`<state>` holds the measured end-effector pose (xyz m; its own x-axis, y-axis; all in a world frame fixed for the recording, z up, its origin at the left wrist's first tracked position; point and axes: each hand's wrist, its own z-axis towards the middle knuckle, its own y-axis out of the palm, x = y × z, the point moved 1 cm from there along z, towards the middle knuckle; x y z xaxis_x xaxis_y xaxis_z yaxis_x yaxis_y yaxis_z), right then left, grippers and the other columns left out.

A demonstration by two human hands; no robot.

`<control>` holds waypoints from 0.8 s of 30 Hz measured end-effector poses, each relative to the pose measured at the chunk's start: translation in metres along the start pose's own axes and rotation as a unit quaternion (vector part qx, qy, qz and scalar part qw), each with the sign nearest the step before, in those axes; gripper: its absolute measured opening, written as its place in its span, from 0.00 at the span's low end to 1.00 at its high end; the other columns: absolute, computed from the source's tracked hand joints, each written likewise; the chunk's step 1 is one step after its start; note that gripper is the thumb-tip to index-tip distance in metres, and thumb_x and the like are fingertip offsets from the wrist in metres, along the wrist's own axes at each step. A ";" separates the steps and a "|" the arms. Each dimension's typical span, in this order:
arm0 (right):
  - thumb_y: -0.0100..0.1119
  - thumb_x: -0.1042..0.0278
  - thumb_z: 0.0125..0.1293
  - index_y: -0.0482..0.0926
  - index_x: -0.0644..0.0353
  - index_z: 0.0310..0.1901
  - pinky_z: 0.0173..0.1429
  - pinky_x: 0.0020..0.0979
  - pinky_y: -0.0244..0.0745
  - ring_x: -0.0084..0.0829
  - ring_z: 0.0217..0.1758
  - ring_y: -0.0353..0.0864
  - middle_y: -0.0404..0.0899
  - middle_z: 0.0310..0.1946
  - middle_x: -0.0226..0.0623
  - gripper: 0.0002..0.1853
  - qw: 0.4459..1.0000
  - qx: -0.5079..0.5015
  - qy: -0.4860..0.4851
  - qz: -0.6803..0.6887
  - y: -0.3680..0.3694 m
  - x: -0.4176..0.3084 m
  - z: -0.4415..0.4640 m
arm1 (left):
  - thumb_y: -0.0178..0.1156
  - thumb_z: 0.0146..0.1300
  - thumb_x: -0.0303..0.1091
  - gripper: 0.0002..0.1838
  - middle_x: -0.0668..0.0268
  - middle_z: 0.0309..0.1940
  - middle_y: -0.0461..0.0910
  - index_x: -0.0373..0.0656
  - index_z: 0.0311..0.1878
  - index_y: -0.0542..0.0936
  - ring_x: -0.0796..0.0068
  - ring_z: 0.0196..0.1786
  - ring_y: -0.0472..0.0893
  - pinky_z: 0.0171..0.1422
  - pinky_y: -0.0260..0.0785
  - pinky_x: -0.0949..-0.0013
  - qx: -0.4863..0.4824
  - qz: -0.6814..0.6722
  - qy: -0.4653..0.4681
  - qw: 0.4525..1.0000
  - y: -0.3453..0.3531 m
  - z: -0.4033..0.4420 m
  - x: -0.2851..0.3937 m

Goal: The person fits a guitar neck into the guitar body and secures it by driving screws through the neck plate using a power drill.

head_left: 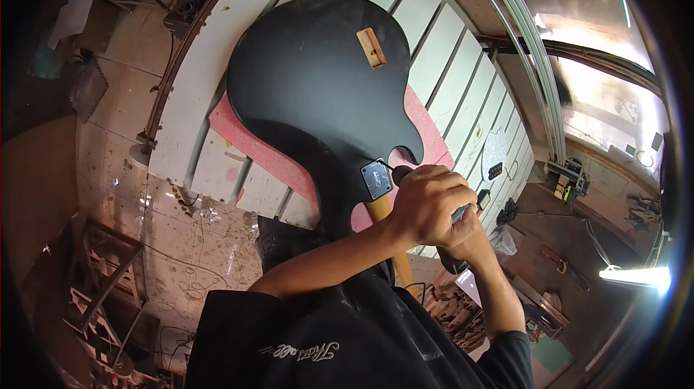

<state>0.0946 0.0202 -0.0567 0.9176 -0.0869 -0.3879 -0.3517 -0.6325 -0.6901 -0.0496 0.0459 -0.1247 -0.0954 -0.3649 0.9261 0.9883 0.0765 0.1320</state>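
Observation:
A black electric guitar body (318,74) lies back side up, with a metal neck plate (377,180) at its heel and a pale wooden neck (382,210) running toward me. My left hand (431,199) wraps over the front of a cordless screwdriver (402,174), whose dark nose points at the plate's upper right corner. Behind it, my right hand (466,231) is closed around the tool's handle, mostly hidden by the fingers. The bit is at or close to that corner; contact with a screw cannot be made out.
Pink foam padding (264,161) lies under the guitar on a white slatted table (441,16). A rectangular cavity (371,48) shows bare wood in the body. A speckled plate with wires (495,154) rests at right. A lit lamp (636,276) and wood pieces (455,306) are beyond the table.

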 end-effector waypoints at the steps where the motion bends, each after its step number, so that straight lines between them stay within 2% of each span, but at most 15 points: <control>1: 0.66 0.70 0.58 0.77 0.68 0.54 0.61 0.45 0.75 0.55 0.58 0.79 0.78 0.53 0.58 0.22 1.000 -0.011 0.001 -0.008 -0.001 -0.001 0.000 | 0.64 0.52 0.36 0.05 0.67 0.26 0.84 0.47 0.26 0.83 0.63 0.29 0.82 0.37 0.74 0.63 0.001 0.000 0.000 1.000 0.000 0.000 0.000; 3: 0.63 0.73 0.59 0.75 0.69 0.55 0.62 0.45 0.73 0.55 0.58 0.77 0.77 0.54 0.57 0.22 1.000 -0.021 0.002 -0.017 -0.001 0.001 0.001 | 0.64 0.52 0.36 0.05 0.67 0.27 0.84 0.47 0.26 0.83 0.63 0.29 0.82 0.37 0.74 0.63 0.002 0.000 0.000 1.000 0.001 0.002 0.000; 6: 0.64 0.73 0.58 0.74 0.69 0.55 0.62 0.45 0.73 0.56 0.59 0.77 0.77 0.54 0.58 0.23 1.000 -0.019 -0.007 0.009 0.001 0.007 0.002 | 0.64 0.52 0.36 0.04 0.67 0.27 0.84 0.47 0.26 0.83 0.63 0.29 0.82 0.37 0.74 0.63 -0.005 0.002 -0.012 1.000 0.000 0.004 -0.001; 8: 0.68 0.68 0.60 0.81 0.64 0.57 0.62 0.44 0.76 0.52 0.60 0.82 0.81 0.55 0.54 0.23 1.000 -0.012 0.017 0.007 0.000 0.006 0.003 | 0.64 0.51 0.35 0.04 0.67 0.27 0.84 0.47 0.26 0.83 0.63 0.29 0.82 0.36 0.74 0.62 -0.004 0.002 -0.018 1.000 -0.001 0.005 -0.002; 12: 0.67 0.68 0.60 0.80 0.64 0.57 0.63 0.44 0.76 0.50 0.60 0.83 0.82 0.54 0.53 0.23 1.000 -0.014 0.005 -0.015 0.000 0.012 0.006 | 0.65 0.51 0.35 0.04 0.67 0.26 0.84 0.47 0.26 0.83 0.63 0.28 0.82 0.36 0.74 0.63 0.004 0.002 -0.026 1.000 -0.001 0.007 -0.003; 15: 0.63 0.73 0.60 0.73 0.71 0.58 0.64 0.45 0.72 0.57 0.60 0.76 0.77 0.55 0.59 0.24 0.999 -0.047 0.015 0.019 -0.001 0.011 0.006 | 0.65 0.50 0.35 0.04 0.67 0.26 0.84 0.47 0.25 0.84 0.64 0.28 0.82 0.36 0.74 0.63 0.001 0.007 -0.030 1.000 -0.001 0.007 -0.003; 18: 0.68 0.67 0.60 0.80 0.65 0.57 0.63 0.44 0.76 0.49 0.60 0.82 0.82 0.54 0.51 0.23 1.000 -0.026 0.003 -0.008 0.002 0.023 0.004 | 0.65 0.50 0.35 0.04 0.67 0.26 0.84 0.47 0.25 0.83 0.64 0.28 0.82 0.36 0.74 0.64 0.004 0.004 -0.027 1.000 -0.002 0.009 -0.004; 24: 0.69 0.64 0.59 0.80 0.64 0.57 0.62 0.43 0.76 0.48 0.58 0.83 0.83 0.52 0.50 0.24 1.000 -0.018 -0.003 -0.020 0.001 0.018 0.005 | 0.65 0.50 0.35 0.03 0.67 0.26 0.84 0.48 0.25 0.83 0.64 0.28 0.82 0.36 0.74 0.64 0.008 -0.009 -0.031 0.999 -0.001 0.007 -0.006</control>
<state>0.1100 0.0217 -0.0670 0.9298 -0.0566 -0.3637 -0.3075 -0.6624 -0.6831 -0.0509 0.0544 -0.1283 -0.1204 -0.3083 0.9436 0.9844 0.0857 0.1536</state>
